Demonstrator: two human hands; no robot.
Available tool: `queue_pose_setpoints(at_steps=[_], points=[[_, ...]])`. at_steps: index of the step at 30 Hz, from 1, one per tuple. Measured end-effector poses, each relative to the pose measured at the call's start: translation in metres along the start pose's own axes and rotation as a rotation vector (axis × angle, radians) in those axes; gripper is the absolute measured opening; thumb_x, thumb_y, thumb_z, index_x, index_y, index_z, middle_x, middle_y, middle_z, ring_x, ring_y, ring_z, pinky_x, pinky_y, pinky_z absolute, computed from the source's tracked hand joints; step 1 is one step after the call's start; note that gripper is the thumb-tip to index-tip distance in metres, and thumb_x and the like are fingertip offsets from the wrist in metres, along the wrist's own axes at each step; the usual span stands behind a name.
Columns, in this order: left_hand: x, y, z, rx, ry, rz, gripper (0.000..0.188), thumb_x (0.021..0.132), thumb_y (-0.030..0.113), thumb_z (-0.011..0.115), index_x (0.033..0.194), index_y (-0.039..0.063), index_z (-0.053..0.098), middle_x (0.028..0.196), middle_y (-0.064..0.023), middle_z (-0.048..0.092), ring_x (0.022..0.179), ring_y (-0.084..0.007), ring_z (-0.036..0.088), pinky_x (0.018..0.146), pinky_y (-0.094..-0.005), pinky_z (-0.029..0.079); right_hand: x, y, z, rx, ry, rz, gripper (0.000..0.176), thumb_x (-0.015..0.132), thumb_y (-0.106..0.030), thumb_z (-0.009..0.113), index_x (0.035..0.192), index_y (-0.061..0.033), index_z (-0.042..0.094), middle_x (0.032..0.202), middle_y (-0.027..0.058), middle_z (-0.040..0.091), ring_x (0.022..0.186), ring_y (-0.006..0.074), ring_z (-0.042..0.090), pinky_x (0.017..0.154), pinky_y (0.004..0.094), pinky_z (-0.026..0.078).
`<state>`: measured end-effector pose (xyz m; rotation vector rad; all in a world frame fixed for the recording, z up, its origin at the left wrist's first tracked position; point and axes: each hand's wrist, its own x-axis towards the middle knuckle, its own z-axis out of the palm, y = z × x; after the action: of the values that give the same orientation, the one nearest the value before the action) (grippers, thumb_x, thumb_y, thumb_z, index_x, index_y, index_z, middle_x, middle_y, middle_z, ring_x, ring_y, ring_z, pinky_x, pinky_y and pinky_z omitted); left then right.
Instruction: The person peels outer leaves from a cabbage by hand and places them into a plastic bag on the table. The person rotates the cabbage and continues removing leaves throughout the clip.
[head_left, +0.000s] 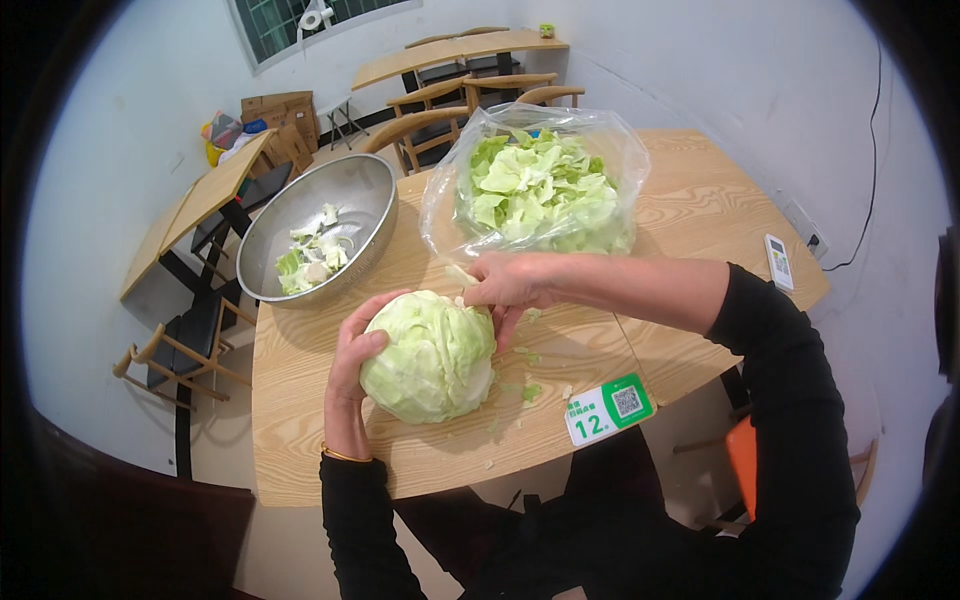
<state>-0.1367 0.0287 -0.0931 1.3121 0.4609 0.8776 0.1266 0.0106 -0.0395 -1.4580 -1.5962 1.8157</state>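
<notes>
A pale green head of cabbage (429, 360) rests on the wooden table (315, 450). My left hand (360, 345) grips its left side, thumb on the top. My right hand (510, 289) is at the upper right of the head, its fingers closed on a pale piece of cabbage (459, 276) by the stem end; whether that piece is still attached cannot be told. Beyond my right arm, a clear plastic bag (442, 202) holds many torn cabbage leaves (536, 180). At the back left, a perforated metal colander (367, 195) contains cabbage scraps (311, 259).
Small leaf bits (531, 392) are scattered right of the cabbage. A green and white card (609, 409) with a printed code lies at the near edge. A white remote control (778, 262) is at the far right. Wooden chairs (427, 124) stand behind the table.
</notes>
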Motion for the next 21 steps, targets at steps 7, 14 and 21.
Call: queue_pose_setpoints(at_steps=[7,14,21], points=[[-0.002,0.000,-0.002,-0.017,0.023,0.005,0.078,0.073,0.037,0.073,0.134,-0.007,0.054,0.129,-0.0194,0.062,0.114,-0.0261,0.064,0.098,-0.0367,0.052,-0.008,0.046,-0.011,0.457,-0.121,-0.171,0.031,0.102,-0.012,0.050,0.127,0.0065,0.051,0.123,0.0239,0.061,0.110,0.0333,0.067,0.090,0.0430,0.062],[-0.002,0.001,-0.005,0.017,0.041,-0.008,0.079,0.074,0.038,0.073,0.136,-0.006,0.052,0.132,-0.0196,0.060,0.118,-0.0264,0.062,0.100,-0.0368,0.051,-0.039,0.086,0.003,0.689,0.205,-0.399,0.026,0.105,-0.011,0.047,0.127,0.0028,0.047,0.128,0.0260,0.059,0.114,0.0329,0.066,0.092,0.0426,0.059],[-0.005,0.023,0.011,0.243,0.105,0.066,0.069,0.080,0.030,0.071,0.137,-0.004,0.051,0.134,-0.0174,0.058,0.125,-0.0264,0.057,0.107,-0.0380,0.046,-0.080,0.081,0.002,0.585,-0.012,-0.257,0.028,0.105,-0.023,0.049,0.122,-0.0020,0.057,0.120,0.0191,0.066,0.101,0.0259,0.070,0.085,0.0332,0.057]])
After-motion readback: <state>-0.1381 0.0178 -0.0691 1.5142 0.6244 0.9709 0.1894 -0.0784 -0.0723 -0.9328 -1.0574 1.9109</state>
